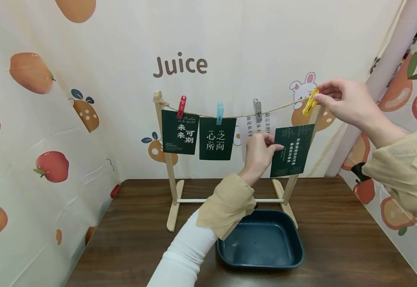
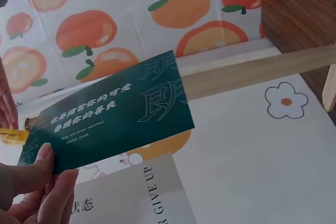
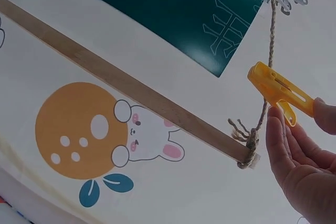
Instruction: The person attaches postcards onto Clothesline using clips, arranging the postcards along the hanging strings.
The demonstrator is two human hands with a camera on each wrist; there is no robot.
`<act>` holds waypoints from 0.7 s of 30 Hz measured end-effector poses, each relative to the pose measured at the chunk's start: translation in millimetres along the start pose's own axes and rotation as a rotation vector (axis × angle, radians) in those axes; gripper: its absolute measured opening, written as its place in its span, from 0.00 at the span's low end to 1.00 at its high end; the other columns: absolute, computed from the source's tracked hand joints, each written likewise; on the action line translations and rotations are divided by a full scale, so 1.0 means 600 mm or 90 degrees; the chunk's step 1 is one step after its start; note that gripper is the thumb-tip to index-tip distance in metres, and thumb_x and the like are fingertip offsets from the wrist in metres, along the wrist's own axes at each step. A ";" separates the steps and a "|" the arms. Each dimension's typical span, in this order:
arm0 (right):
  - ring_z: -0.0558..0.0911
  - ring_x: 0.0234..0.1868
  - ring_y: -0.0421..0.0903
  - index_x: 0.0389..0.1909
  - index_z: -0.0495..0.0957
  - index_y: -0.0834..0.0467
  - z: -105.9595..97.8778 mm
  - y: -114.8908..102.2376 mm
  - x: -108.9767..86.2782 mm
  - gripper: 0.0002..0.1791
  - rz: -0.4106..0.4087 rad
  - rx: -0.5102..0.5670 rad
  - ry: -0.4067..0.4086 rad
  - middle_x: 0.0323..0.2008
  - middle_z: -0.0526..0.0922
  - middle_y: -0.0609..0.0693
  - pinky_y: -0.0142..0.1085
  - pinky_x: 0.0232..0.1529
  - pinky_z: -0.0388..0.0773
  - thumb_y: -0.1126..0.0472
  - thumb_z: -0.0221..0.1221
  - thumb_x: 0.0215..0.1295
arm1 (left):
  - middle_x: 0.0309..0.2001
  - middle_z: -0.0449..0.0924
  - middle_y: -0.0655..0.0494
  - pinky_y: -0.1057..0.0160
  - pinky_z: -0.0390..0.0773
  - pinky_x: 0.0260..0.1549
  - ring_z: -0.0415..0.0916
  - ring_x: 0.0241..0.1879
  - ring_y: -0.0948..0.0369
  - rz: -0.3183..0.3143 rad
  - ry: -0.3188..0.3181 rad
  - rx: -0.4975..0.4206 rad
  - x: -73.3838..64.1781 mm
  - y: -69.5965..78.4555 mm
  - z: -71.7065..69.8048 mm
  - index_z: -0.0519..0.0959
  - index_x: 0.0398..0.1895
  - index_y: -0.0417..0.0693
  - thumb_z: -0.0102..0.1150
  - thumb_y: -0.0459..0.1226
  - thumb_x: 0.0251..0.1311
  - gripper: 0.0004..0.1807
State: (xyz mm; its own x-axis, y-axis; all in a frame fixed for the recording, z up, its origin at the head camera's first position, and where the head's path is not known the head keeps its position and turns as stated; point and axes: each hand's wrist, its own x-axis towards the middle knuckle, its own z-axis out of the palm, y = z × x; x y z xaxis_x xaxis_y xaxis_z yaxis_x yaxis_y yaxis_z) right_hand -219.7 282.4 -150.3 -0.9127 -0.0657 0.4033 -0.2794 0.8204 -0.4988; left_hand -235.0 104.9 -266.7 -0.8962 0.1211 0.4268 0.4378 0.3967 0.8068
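Note:
My left hand (image 1: 258, 155) pinches a dark green card (image 1: 291, 153) by its left edge, between thumb and fingers. The card, printed with white characters, hangs tilted below the right end of a twine line (image 1: 280, 107). My right hand (image 1: 350, 99) holds a yellow clothespin (image 1: 310, 102) near the top of the right post. In the right wrist view the clothespin (image 3: 278, 87) overlaps the twine; whether it bites on it I cannot tell. Above the card's upper edge, the clothespin stands apart from it. Thumb and fingers press on its handle end.
On the line hang two green cards (image 1: 178, 137) (image 1: 217, 145) under red (image 1: 181, 107) and light blue clothespins (image 1: 220, 113), and a white card (image 1: 244, 133) under a grey clothespin (image 1: 257, 110). The wooden frame (image 1: 172, 183) stands behind a dark blue tray (image 1: 262, 266) on the brown table (image 1: 122, 247).

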 end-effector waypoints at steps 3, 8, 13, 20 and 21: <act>0.69 0.28 0.22 0.51 0.69 0.67 -0.001 -0.002 0.004 0.21 -0.001 -0.004 0.000 0.43 0.74 0.63 0.19 0.25 0.65 0.56 0.50 0.63 | 0.18 0.71 0.62 0.77 0.64 0.16 0.65 0.20 0.70 0.010 0.006 -0.007 0.003 0.000 0.006 0.76 0.17 0.44 0.67 0.35 0.43 0.08; 0.68 0.28 0.22 0.51 0.68 0.68 -0.006 -0.007 0.013 0.22 -0.001 -0.007 0.001 0.42 0.73 0.61 0.19 0.27 0.64 0.56 0.50 0.64 | 0.18 0.71 0.62 0.77 0.64 0.17 0.65 0.20 0.69 0.020 0.020 -0.017 0.009 -0.001 0.014 0.77 0.18 0.43 0.67 0.35 0.43 0.07; 0.68 0.28 0.24 0.52 0.68 0.68 -0.011 -0.013 0.020 0.22 -0.002 -0.016 0.003 0.42 0.73 0.60 0.20 0.27 0.64 0.55 0.49 0.64 | 0.19 0.72 0.62 0.78 0.65 0.18 0.66 0.20 0.70 0.021 0.030 -0.031 0.016 0.002 0.023 0.79 0.22 0.43 0.67 0.34 0.42 0.06; 0.68 0.27 0.26 0.50 0.70 0.66 -0.012 -0.022 0.025 0.21 0.001 -0.027 0.021 0.37 0.74 0.53 0.22 0.28 0.63 0.55 0.50 0.63 | 0.19 0.73 0.63 0.79 0.66 0.19 0.66 0.20 0.72 0.040 0.053 -0.024 0.025 0.009 0.033 0.79 0.21 0.44 0.67 0.37 0.42 0.07; 0.68 0.27 0.26 0.50 0.70 0.66 -0.012 -0.023 0.026 0.21 0.002 -0.027 0.025 0.37 0.74 0.52 0.22 0.28 0.63 0.55 0.50 0.63 | 0.19 0.74 0.63 0.80 0.65 0.19 0.67 0.20 0.72 0.041 0.056 -0.020 0.026 0.009 0.034 0.79 0.21 0.44 0.67 0.37 0.42 0.07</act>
State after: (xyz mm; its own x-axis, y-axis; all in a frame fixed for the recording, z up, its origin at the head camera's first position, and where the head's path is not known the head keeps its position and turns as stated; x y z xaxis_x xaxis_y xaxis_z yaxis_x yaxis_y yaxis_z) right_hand -228.0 274.3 -131.5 -0.9011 -0.0422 0.4316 -0.2632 0.8443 -0.4668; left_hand -247.8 127.8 -264.0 -0.8573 0.0649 0.5107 0.4971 0.3622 0.7885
